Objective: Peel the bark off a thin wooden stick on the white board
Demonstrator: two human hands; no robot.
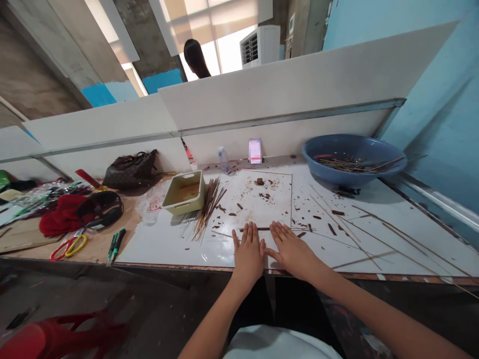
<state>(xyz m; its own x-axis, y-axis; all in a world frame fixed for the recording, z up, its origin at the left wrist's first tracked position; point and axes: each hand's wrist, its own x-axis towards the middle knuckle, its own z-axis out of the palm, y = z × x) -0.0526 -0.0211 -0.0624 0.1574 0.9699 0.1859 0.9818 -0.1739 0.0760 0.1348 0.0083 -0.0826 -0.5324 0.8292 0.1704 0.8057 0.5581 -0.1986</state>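
While both hands lie palm-down at the near side of the crumb-strewn white sheet (271, 207), head view, step in hand looks like rolling or pressing a dark brown rod (264, 229) flat against the surface; can't confirm motion from one still; rod runs crosswise under the fingertips, showing in the gap between the hands, thin end poking out right of them; next move, my judgement, calls for even pressure from both sides and level fingers, since uneven load could thin or snap it; grip: left hand (248, 253) laid flat, fingers straight, little finger a bit apart from the rest; right hand (294, 251) same, fingers side by side, thumb out toward the left hand, thumbs meeting or nearly so, can't tell which; neither hand pinches anything, rod is only under the fingers; beyond the hands on the sheet sits a brown lump (259, 181) with crumbs around it; bundle of thin sticks (210, 202) lies to the left, beside the yellow-green tub (184, 208); loose sticks (396, 232) spread right; blue basin (324, 172) behind those, more sticks inside.
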